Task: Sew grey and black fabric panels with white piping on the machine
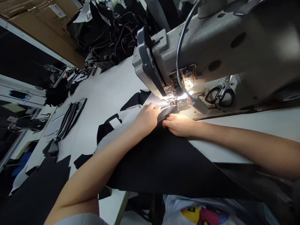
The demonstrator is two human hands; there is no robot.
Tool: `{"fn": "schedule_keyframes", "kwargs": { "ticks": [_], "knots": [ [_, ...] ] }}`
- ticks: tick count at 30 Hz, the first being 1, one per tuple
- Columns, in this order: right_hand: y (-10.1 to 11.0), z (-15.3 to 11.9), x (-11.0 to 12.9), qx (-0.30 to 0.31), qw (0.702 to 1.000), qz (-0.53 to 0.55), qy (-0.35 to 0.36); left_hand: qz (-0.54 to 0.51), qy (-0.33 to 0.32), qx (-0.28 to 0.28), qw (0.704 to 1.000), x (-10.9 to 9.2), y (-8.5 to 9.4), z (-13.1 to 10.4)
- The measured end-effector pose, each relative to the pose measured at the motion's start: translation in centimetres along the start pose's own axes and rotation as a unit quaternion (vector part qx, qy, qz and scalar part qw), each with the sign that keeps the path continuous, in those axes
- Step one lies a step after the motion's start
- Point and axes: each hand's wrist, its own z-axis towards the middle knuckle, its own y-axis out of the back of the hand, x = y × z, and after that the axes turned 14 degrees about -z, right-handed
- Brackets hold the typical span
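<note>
A large piece of black fabric (159, 165) drapes from the sewing machine (206, 40) over the table's front edge. Light grey fabric (131, 114) lies beside it, and the layers meet under the lit presser foot (172, 102). My left hand (148, 118) is closed on the fabric just left of the foot, its fingertips partly hidden. Close by on the right, my right hand (179, 125) pinches the fabric edge with curled fingers. The machine's small lamp (198, 104) shines on the needle area.
Black-handled scissors (221, 93) lie on the machine bed, right of the needle. Folded dark pieces (71, 118) are stacked on the white table (114, 78) at left. A heap of black fabric (112, 34) and a cardboard box (44, 28) stand behind.
</note>
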Motion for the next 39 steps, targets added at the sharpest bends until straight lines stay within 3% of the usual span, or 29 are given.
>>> {"fn": "schedule_keyframes", "kwargs": {
  "ticks": [3, 5, 9, 12, 15, 18, 23, 26, 28, 31, 35, 39],
  "knots": [
    [-1.0, 2.6, 0.9, 0.014, 0.997, -0.066, -0.022, -0.044, 0.021, 0.051, 0.997, -0.6, -0.3, 0.3],
    [-1.5, 2.2, 0.7, 0.005, 0.998, -0.068, -0.003, -0.094, 0.015, 0.032, 0.995, -1.0, -1.2, 0.4],
    [-1.3, -3.1, -1.1, -0.09, 0.991, -0.03, 0.095, -0.252, 0.021, 0.003, 0.967, -0.6, -3.2, 0.3],
    [-0.8, -6.7, -2.0, -0.13, 0.987, -0.021, 0.094, -0.356, 0.056, -0.017, 0.933, 0.1, -3.9, 0.4],
    [-0.8, -7.4, -1.9, -0.146, 0.985, -0.018, 0.086, -0.371, 0.081, -0.057, 0.923, 0.9, -3.2, 0.8],
    [-0.5, -5.6, -1.2, -0.14, 0.986, -0.016, 0.085, -0.357, 0.082, -0.052, 0.929, 1.5, -1.7, 1.5],
    [-0.1, 1.0, 0.3, -0.015, 0.999, -0.023, 0.044, -0.296, 0.041, -0.003, 0.954, 1.0, 0.6, 2.4],
    [-1.0, 4.4, 1.4, 0.008, 0.999, -0.045, -0.023, -0.223, 0.03, 0.006, 0.974, 0.0, 0.6, 2.1],
    [-1.7, 4.6, 1.6, 0.003, 0.998, -0.05, -0.03, -0.198, 0.041, 0.01, 0.979, -0.6, -0.2, 1.5],
    [-2.1, 1.4, 0.8, -0.014, 0.998, -0.056, 0.04, -0.229, 0.052, 0.015, 0.972, -0.9, -2.2, 0.4],
    [-1.3, -4.9, -0.8, -0.096, 0.983, -0.066, 0.14, -0.357, 0.027, -0.014, 0.933, -0.3, -4.6, -0.5],
    [-1.1, -6.2, 0.0, -0.134, 0.978, -0.068, 0.147, -0.38, 0.036, -0.01, 0.924, -0.1, -5.1, -0.4]
  ]
}}
